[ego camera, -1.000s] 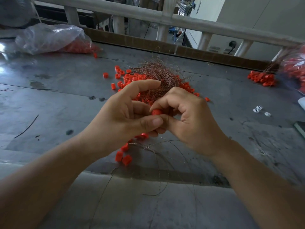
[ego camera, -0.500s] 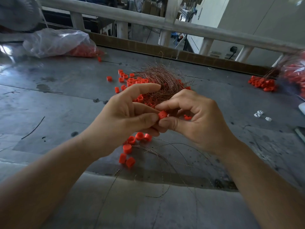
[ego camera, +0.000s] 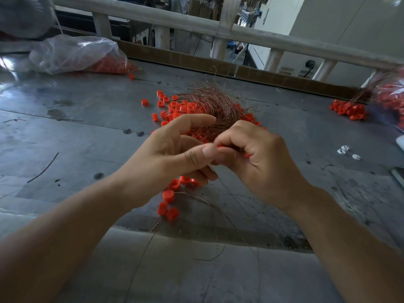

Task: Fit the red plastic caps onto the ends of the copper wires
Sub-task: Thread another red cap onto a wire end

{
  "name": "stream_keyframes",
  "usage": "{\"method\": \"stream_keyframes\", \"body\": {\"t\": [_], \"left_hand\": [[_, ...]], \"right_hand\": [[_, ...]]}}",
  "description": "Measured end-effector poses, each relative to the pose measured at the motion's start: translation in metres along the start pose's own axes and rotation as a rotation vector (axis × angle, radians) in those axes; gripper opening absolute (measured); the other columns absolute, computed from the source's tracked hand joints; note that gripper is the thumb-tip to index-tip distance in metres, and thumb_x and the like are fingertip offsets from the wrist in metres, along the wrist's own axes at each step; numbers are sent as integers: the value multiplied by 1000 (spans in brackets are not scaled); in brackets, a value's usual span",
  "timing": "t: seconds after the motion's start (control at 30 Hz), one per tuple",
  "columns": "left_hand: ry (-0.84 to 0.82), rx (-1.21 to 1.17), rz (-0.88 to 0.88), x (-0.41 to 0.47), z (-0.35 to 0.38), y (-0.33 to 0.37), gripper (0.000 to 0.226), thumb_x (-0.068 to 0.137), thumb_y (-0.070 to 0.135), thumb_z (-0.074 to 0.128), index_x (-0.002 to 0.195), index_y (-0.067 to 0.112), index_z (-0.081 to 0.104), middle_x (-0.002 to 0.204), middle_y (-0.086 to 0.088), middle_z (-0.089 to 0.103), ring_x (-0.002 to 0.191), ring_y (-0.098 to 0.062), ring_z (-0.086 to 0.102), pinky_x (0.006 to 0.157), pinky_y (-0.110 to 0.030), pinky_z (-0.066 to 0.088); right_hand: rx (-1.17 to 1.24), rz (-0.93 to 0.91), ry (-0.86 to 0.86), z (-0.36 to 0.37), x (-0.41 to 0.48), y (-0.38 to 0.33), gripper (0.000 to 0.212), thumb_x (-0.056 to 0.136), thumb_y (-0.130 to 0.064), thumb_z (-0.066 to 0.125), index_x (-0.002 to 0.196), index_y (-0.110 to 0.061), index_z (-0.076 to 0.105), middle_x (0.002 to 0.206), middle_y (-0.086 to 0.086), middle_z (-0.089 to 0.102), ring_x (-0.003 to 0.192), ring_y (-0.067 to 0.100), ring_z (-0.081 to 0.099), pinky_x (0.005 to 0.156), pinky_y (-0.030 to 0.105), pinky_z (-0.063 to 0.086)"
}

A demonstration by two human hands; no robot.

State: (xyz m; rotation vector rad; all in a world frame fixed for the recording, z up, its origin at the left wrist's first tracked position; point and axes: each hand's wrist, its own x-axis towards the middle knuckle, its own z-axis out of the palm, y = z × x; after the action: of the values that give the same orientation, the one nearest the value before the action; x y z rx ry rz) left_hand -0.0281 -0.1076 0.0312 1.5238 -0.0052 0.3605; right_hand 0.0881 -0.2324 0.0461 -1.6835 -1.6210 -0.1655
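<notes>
My left hand (ego camera: 172, 154) and my right hand (ego camera: 260, 162) meet above the grey table, fingertips together. Between them they pinch a small red cap (ego camera: 220, 146), of which only a sliver shows under my left thumb. Thin copper wires (ego camera: 231, 206) trail down from the hands toward the table's front edge. A tangled bundle of copper wire (ego camera: 215, 106) lies just behind the hands, ringed by loose red caps (ego camera: 175, 110). Several more red caps (ego camera: 169, 202) lie below my left hand.
A clear plastic bag with red caps (ego camera: 76, 54) lies at the back left. Another heap of red caps (ego camera: 348, 109) and a bag (ego camera: 391, 99) sit at the far right. Three small white pieces (ego camera: 347, 151) lie to the right. A white railing (ego camera: 196, 25) runs behind the table.
The red cap, plainly visible between the fingertips half a second ago, is now mostly covered by my left thumb. Both hands stay together in the same spot.
</notes>
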Motion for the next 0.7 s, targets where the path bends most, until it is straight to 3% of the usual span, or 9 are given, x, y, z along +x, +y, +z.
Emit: {"method": "stream_keyframes", "body": {"t": [0.07,0.2,0.3,0.43,0.5,0.6,0.7], "left_hand": [[-31,92,11,-1,2,0,68,63,55,72,121,27,50,84,-8,67,70,-23,68,59,-27,53],[-26,224,66,-3,6,-4,65,66,52,71,123,31,47,79,-12,62,65,-24,61,56,-28,49],[13,172,97,-5,7,-6,60,70,36,64,127,38,43,72,-20,54,59,-32,53,53,-36,51],[16,127,159,-9,11,-4,62,74,29,62,130,42,39,67,-19,49,55,-27,47,51,-27,47],[19,133,153,-8,12,-4,63,74,29,62,131,42,38,68,-21,48,56,-33,46,52,-29,48],[13,101,127,-8,10,-3,62,72,28,64,129,38,42,67,-14,51,55,-25,49,51,-26,49],[1,60,77,-7,7,1,59,68,38,73,123,33,51,75,-14,62,64,-35,59,54,-34,53]], "right_hand": [[-48,-17,-23,3,-1,-3,34,87,-33,52,78,-2,63,73,1,53,67,12,51,61,20,43],[-124,-37,-63,10,-4,-4,12,83,-9,56,79,1,61,78,10,57,73,20,55,64,35,47],[-123,-62,-43,10,-3,-7,5,79,-2,56,78,1,61,76,7,55,72,15,50,63,31,46],[-99,-107,-21,12,-3,-9,7,75,7,55,75,2,59,74,-3,43,68,10,42,62,21,38],[-84,-103,-20,11,-3,-10,7,75,7,55,75,2,59,74,-2,44,66,11,43,61,21,39],[-70,-75,-23,11,-3,-8,5,80,0,56,79,2,61,77,-1,47,69,12,47,64,22,41],[-56,-80,-13,8,-3,-6,16,85,-15,59,80,-1,62,75,1,51,68,9,48,64,17,41]]}}
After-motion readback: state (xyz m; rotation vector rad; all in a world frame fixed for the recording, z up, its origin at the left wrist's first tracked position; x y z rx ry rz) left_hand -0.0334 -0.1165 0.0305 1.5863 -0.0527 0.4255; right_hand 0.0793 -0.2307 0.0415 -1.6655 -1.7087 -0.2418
